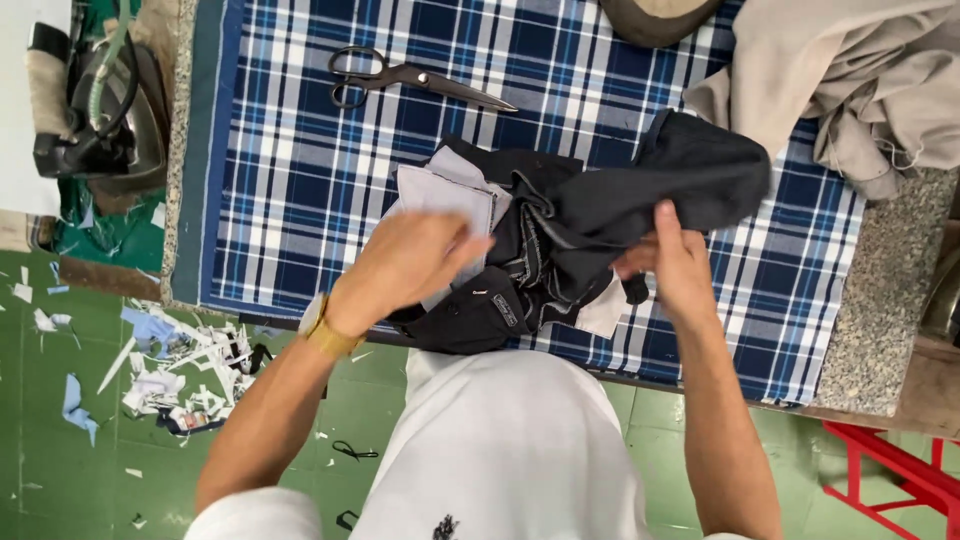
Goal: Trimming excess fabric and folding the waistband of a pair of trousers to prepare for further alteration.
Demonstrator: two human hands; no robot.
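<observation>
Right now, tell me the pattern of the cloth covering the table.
Navy, blue and white plaid table cloth, clearest in the head view.

A granite-topped work table (885, 300) carries a blue, white and black plaid cloth (300, 180) and stands on a green floor (60, 450) littered with pale fabric scraps (170, 375) at left — a red metal frame (900, 470) sits at lower right.

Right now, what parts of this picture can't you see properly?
All in the head view:
- Left hand fingertips: tucked into the black garment.
- The garment's full shape: bunched up, and partly behind the right hand.
- Dark round thing: cut off by the top edge.
- Iron: partly cut off at the left edge.
- Beige cloth: runs off the right edge.
</observation>
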